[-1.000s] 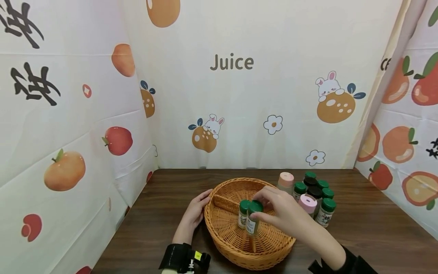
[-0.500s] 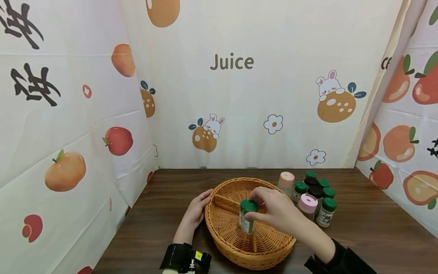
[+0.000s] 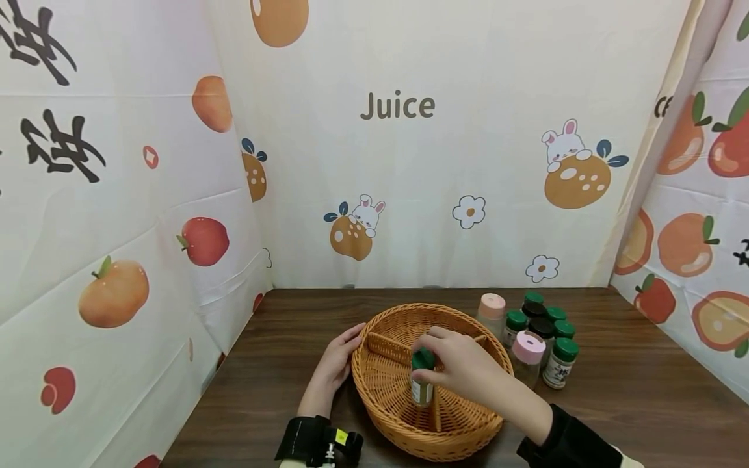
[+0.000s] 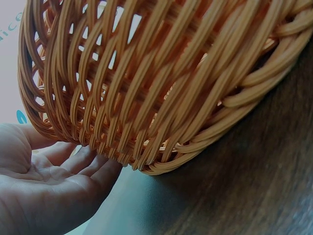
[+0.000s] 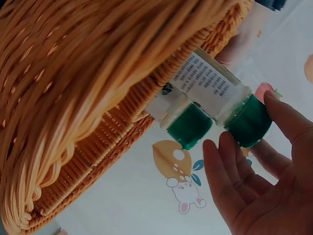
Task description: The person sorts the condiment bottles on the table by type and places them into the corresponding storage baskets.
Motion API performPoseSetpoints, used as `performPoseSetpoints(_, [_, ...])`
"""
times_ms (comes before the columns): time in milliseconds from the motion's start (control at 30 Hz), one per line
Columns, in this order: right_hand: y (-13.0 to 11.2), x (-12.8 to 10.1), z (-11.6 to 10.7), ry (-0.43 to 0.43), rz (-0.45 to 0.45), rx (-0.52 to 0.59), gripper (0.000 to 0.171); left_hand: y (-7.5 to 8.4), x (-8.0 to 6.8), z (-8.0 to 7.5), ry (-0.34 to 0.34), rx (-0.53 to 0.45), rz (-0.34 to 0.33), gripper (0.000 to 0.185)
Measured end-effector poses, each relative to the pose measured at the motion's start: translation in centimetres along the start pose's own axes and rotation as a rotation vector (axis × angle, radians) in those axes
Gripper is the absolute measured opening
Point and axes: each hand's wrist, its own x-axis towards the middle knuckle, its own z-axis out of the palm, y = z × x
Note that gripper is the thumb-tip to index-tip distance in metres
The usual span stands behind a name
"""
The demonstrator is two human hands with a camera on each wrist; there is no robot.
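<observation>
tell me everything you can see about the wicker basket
The round orange woven wicker basket sits upright on the dark wooden table. It is shallow, with open weave in the sides and woven dividers inside. Two green-capped spice jars stand in it. The left hand rests open against its outer left wall; the right hand reaches in over a jar's cap.

Spice jars cluster (image 3: 541, 341) on wooden table (image 3: 643, 390); fruit-print curtain (image 3: 468, 162) behind.
</observation>
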Motion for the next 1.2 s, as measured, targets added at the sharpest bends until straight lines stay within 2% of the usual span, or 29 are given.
performPoseSetpoints(100, [0.2,0.1,0.3,-0.005,-0.001,-0.068,0.03,0.1,0.0,0.0,0.002,0.0,0.004,0.047])
performPoseSetpoints(333, [0.1,0.4,0.8,-0.04,0.062,-0.171,0.033,0.0,0.1,-0.1,0.001,0.002,-0.005,0.047])
performPoseSetpoints(633, [0.4,0.6,1.7,-0.006,0.009,-0.27,0.042,0.0,0.0,-0.1,0.005,-0.003,-0.008,0.047])
performPoseSetpoints(767, [0.3,0.6,1.6,0.006,0.008,-0.285,0.044,0.0,0.1,0.0,0.013,0.0,-0.006,0.047])
performPoseSetpoints(1200, [0.1,-0.4,0.7,0.017,-0.002,-0.266,0.032,0.0,0.1,0.0,0.013,-0.013,-0.012,0.047])
